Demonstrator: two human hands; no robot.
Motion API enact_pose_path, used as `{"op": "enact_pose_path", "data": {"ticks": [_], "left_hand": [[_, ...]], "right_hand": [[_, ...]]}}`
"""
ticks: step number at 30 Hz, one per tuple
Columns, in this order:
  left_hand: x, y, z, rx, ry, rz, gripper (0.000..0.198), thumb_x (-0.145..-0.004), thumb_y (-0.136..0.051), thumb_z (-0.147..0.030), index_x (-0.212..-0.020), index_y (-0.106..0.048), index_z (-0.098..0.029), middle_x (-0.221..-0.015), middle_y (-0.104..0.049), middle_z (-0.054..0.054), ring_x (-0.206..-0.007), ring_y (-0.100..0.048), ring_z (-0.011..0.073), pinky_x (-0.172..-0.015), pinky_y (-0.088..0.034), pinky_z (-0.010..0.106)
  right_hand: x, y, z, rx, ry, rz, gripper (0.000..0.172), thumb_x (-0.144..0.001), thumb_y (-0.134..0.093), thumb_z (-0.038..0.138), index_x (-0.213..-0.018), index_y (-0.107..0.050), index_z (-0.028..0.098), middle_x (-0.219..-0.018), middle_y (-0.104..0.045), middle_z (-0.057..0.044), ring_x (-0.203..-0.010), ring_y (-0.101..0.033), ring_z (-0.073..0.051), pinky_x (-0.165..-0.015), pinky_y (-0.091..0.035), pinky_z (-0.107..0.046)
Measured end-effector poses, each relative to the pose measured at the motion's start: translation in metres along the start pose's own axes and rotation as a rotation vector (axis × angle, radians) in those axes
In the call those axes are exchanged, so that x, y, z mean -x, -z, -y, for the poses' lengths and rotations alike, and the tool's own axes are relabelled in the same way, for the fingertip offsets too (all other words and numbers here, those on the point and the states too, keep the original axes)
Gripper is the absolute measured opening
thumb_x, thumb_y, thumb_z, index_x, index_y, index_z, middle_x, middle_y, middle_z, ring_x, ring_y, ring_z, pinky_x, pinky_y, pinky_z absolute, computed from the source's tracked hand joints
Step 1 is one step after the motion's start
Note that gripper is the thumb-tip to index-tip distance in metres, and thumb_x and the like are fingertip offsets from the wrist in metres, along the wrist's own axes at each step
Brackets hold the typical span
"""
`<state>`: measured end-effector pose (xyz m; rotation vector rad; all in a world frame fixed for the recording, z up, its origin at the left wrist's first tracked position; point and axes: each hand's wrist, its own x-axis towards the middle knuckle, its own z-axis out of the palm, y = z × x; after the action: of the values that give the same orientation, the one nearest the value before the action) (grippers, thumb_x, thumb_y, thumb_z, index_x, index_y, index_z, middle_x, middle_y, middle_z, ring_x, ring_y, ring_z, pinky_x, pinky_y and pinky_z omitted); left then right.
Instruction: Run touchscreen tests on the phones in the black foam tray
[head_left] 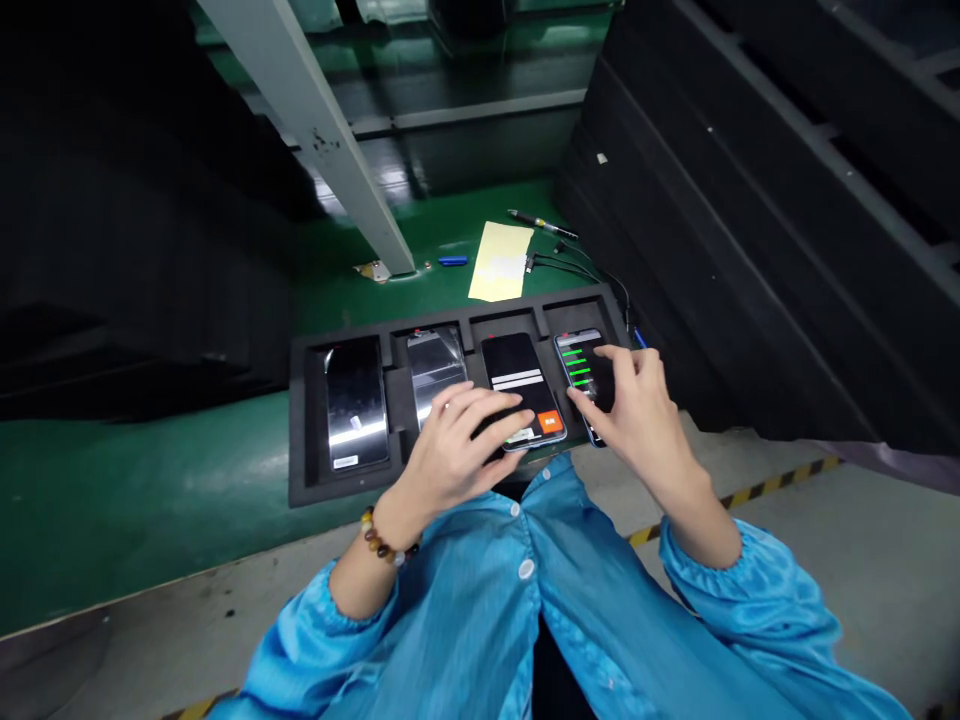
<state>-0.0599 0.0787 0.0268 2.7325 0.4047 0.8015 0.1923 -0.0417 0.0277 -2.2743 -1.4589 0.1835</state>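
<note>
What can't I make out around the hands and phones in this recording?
All in the head view:
- Lower part of the second phone from the left: hidden by the left hand.
- Part of the rightmost phone: covered by the right hand.
- Print on the leftmost phone's label: too small.
- Right black stack's full extent: cut off by the picture's edge.
</note>
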Motion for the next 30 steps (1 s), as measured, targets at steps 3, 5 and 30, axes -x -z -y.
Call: {"op": "enact_pose_path", "data": {"ticks": [3,5,30], "left_hand": [[-0.022,0.014,0.009,-0.004,0.022,-0.127,0.053,-0.093,-0.083,-0.030,-0.141,-0.062,-0.029,-0.131,-0.078,0.008,-0.121,-0.072,0.0268,-0.114,-0.051,0.052],[-0.041,0.021,0.016,-0.024,0.042,-0.170,0.050,-0.093,-0.083,-0.036,-0.138,-0.062,-0.029,-0.130,-0.078,0.009,-0.121,-0.072,0.0277,-0.111,-0.053,0.052],[0.009,0.001,-0.002,0.030,0.152,0.164,0.054,-0.096,-0.081,-0.043,-0.143,-0.063,-0.025,-0.138,-0.076,0.011,-0.126,-0.068,0.0298,-0.120,-0.044,0.055]], "right_hand": [[0.004,0.007,-0.012,-0.127,-0.032,-0.092,0.057,-0.100,-0.069,0.060,-0.144,-0.060,0.024,-0.129,-0.057,-0.018,-0.125,-0.063,-0.041,-0.098,-0.063,-0.061],[0.007,0.009,-0.022,-0.213,-0.046,-0.151,0.054,-0.102,-0.068,0.060,-0.142,-0.062,0.025,-0.129,-0.060,-0.016,-0.125,-0.064,-0.037,-0.108,-0.058,-0.060],[0.037,0.004,-0.058,-0.344,0.130,-0.047,0.035,-0.113,-0.048,0.033,-0.139,-0.071,0.029,-0.137,-0.072,-0.012,-0.143,-0.059,-0.034,-0.120,-0.050,-0.063]]}}
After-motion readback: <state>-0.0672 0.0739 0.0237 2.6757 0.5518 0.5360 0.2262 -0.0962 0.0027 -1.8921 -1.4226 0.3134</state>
